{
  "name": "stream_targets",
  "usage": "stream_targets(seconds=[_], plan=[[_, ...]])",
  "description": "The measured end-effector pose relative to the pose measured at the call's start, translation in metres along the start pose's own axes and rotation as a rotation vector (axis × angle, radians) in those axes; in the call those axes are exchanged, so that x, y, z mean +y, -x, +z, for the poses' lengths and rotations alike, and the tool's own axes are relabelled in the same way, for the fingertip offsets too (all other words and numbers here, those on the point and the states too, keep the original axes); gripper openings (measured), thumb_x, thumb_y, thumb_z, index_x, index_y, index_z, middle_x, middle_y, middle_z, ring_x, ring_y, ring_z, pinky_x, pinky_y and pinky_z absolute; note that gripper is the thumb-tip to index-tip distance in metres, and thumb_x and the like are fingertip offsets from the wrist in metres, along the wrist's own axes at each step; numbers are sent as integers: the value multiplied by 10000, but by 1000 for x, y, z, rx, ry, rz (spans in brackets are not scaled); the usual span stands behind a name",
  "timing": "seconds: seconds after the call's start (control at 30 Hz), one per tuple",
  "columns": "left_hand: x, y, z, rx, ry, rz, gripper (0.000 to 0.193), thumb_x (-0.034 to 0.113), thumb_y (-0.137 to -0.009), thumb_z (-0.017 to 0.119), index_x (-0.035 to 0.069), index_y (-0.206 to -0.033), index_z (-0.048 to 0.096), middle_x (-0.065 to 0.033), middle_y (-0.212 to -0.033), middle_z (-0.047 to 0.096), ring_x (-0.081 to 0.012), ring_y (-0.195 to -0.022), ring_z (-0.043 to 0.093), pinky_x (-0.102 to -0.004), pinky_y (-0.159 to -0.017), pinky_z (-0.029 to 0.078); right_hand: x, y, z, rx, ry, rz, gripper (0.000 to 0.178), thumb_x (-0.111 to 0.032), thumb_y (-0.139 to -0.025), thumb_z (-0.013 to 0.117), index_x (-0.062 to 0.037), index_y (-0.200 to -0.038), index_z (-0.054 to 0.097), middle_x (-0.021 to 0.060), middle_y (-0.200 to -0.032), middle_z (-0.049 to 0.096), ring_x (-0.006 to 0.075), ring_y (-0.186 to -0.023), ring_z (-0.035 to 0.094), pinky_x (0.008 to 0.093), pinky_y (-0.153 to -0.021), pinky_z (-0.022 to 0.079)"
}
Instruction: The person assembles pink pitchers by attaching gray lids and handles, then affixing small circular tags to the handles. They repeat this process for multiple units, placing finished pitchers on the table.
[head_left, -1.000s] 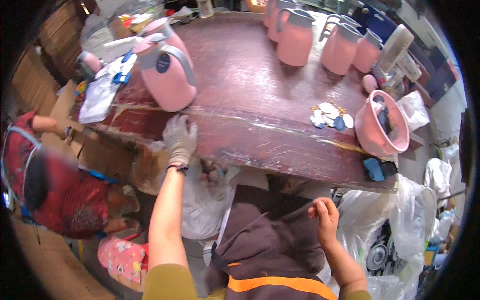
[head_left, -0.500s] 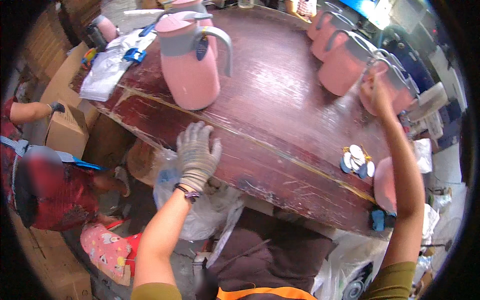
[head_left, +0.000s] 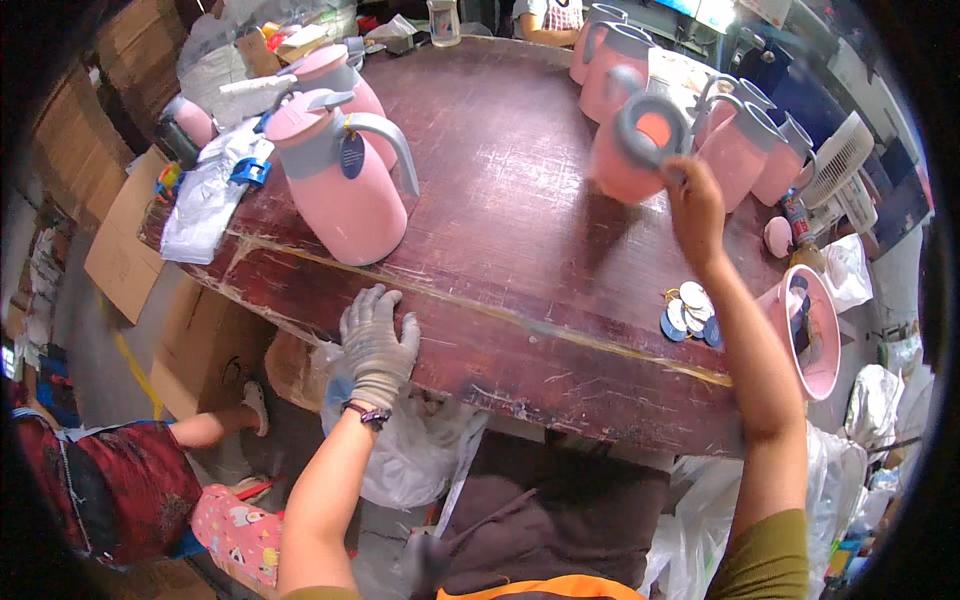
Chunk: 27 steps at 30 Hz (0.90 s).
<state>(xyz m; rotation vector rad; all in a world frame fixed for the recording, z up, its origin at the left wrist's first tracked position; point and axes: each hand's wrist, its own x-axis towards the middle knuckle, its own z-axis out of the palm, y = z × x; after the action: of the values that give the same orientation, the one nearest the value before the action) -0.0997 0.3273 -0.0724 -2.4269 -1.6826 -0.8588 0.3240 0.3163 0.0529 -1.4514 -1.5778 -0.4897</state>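
Observation:
A pink jug (head_left: 617, 167) with a grey collar hangs tilted at the right of the table, its open mouth turned toward me. My right hand (head_left: 694, 195), bare, is closed at the grey rim; motion blurs the jug and partly hides the exact grip. My left hand (head_left: 377, 335), in a pale knitted glove, lies flat on the table's near edge with fingers stretched and nothing in it. Beyond it stands a lidded pink jug (head_left: 345, 205) with a grey handle and a dark blue tag (head_left: 352, 155). Another lidded pink jug (head_left: 368, 105) is behind that one.
Several lidless pink jugs (head_left: 742, 155) line the table's right side. Round white and blue tags (head_left: 688, 312) lie in a pile near a pink bin (head_left: 825, 350). Plastic bags (head_left: 205, 205) cover the left corner. A person (head_left: 130, 480) is at lower left; another person's arm (head_left: 548, 36) shows at the far edge.
My right hand has moved left from the row of jugs, bringing one jug with it, tilted. My left hand stays on the table edge. The view has shifted, and the person at left is lower in it.

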Motion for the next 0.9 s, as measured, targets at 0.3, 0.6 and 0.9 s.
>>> stream_targets(seconds=[0.3, 0.6, 0.9], plan=[[131, 55, -91, -730, 1800, -810, 460, 335, -921, 573, 90, -1288, 447, -36, -921, 613, -139, -739, 616, -304, -627, 500, -148, 223, -155, -384, -111, -205, 128, -104, -679, 655, -111, -804, 629, 49, -899, 640, 213, -732, 615, 341, -613, 475], [174, 168, -118, -760, 1331, -405, 205, 259, -878, 643, 76, -821, 572, 37, -610, 490, -63, -479, 435, -213, -416, 316, -67, 426, -408, 140, 440, 1313, 267, -269, -909, 568, -22, -974, 647, 146, -830, 673, 308, -725, 648, 355, -651, 501], [228, 168, -109, -1073, 1176, -222, 204, 210, -861, 678, 34, -824, 581, 4, -597, 521, -63, -463, 433, -217, -410, 331, -73, 632, -435, -650, 895, 1613, 240, -228, -839, 508, -80, -850, 696, 179, -889, 672, 376, -811, 646, 493, -706, 506]])
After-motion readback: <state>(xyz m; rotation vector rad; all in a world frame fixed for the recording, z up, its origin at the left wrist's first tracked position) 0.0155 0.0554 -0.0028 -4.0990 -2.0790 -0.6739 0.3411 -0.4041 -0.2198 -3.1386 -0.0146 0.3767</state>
